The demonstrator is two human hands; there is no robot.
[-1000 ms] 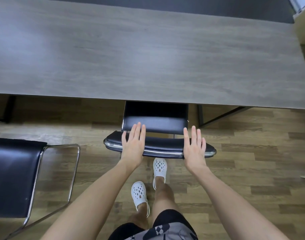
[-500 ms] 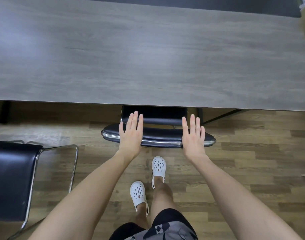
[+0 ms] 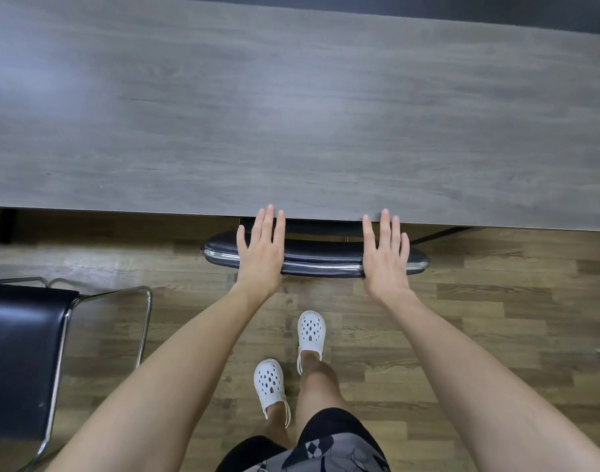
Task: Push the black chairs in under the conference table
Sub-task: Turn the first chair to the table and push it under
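Left hand [image 3: 261, 257] and right hand [image 3: 385, 264] press flat, fingers straight and gripping nothing, on the backrest of the black chair [image 3: 315, 258], its seat almost wholly under the conference table [image 3: 291, 114]; a firm push from here risks pinching fingertips [image 3: 269, 212] against the table edge or knocking the backrest into it

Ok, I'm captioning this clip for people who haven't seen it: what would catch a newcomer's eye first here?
Two flat hands, the left hand and the right hand, press on the backrest of a black chair at the near edge of the grey conference table, with its seat almost fully hidden under the top. A second black chair stands on the wooden floor at lower left, not yet pushed in.
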